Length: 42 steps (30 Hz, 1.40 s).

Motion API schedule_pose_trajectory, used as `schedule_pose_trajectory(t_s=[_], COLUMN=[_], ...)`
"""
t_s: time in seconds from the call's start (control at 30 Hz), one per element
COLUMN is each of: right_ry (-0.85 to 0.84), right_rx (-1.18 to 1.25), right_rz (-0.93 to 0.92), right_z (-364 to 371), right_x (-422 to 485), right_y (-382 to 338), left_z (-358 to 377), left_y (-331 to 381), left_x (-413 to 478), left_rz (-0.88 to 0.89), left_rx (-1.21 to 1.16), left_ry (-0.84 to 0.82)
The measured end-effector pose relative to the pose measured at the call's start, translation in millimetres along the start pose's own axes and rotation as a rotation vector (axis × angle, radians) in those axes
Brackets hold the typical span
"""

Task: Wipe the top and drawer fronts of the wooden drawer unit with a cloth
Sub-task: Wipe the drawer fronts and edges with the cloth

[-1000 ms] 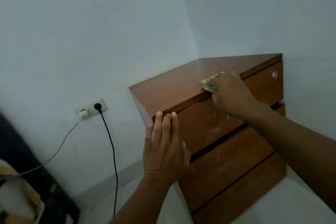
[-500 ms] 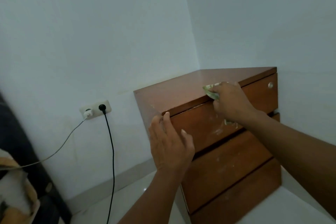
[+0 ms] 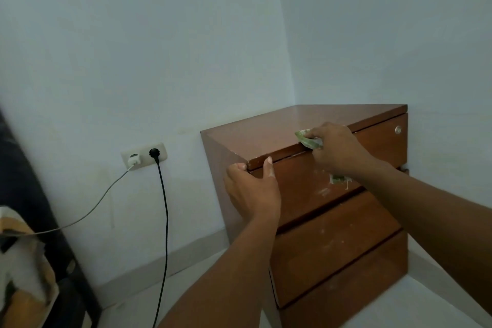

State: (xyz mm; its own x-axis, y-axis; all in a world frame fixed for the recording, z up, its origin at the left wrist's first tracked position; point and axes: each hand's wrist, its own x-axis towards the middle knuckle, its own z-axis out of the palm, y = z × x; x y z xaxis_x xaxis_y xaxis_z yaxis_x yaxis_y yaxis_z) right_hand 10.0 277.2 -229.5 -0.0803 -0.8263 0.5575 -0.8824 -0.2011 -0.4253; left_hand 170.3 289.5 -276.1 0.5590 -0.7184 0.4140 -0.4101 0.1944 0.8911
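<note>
I am facing a corner where two plain, pale bluish walls, the left wall [image 3: 133,35] and the right wall [image 3: 386,35], are meeting. Low on the left one a white double socket [image 3: 145,156] is holding a white plug [image 3: 134,161] and a black plug [image 3: 154,153]. A grey cable [image 3: 101,202] is trailing off leftward, and a black cable [image 3: 165,221] is hanging towards the pale floor [image 3: 127,309]. A skirting board [image 3: 165,258] is running along the base. At the left edge something dark [image 3: 32,181], perhaps a bed frame, is standing with crumpled fabric [image 3: 24,261] lying against it.

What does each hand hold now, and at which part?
The right hand grips the green cloth around its middle. The left hand holds the drawer unit at its upper front corner.
</note>
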Motion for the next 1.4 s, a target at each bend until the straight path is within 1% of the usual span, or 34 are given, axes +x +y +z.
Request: schedule_pose_trajectory(t_s=[0.17, 0.23, 0.33, 0.5, 0.8, 0.97, 1.2, 1.3, 1.4], right_ry=[-0.005, -0.007, -0.004, 0.014, 0.027, 0.001, -0.011, 0.009, 0.070], right_rx=[-0.021, -0.019, 0.001, 0.013, 0.017, 0.010, 0.018, 0.052, 0.077], right_rz=[-0.011, -0.017, -0.015, -0.018, -0.053, -0.037, -0.033, -0.056, -0.065], right_z=[0, 0, 2, 5, 7, 4, 1, 0, -2], right_x=[2, 2, 2, 3, 6, 9, 6, 1, -7], right_y=[1, 1, 2, 3, 8, 7, 9, 12, 16], left_z=[-2, -3, -3, -5, -6, 2, 3, 4, 8], left_y=[0, -1, -4, -7, -8, -6, -4, 1, 12], left_x=[6, 6, 7, 11, 13, 7, 5, 2, -6], left_rz=[-0.129, -0.154, -0.150, -0.091, -0.037, -0.087, -0.106, -0.109, -0.140], left_rx=[-0.035, -0.039, -0.051, -0.067, -0.021, -0.060, -0.051, -0.029, -0.035], left_ry=[-0.005, -0.013, -0.025, -0.055, -0.072, 0.004, 0.013, -0.001, 0.005])
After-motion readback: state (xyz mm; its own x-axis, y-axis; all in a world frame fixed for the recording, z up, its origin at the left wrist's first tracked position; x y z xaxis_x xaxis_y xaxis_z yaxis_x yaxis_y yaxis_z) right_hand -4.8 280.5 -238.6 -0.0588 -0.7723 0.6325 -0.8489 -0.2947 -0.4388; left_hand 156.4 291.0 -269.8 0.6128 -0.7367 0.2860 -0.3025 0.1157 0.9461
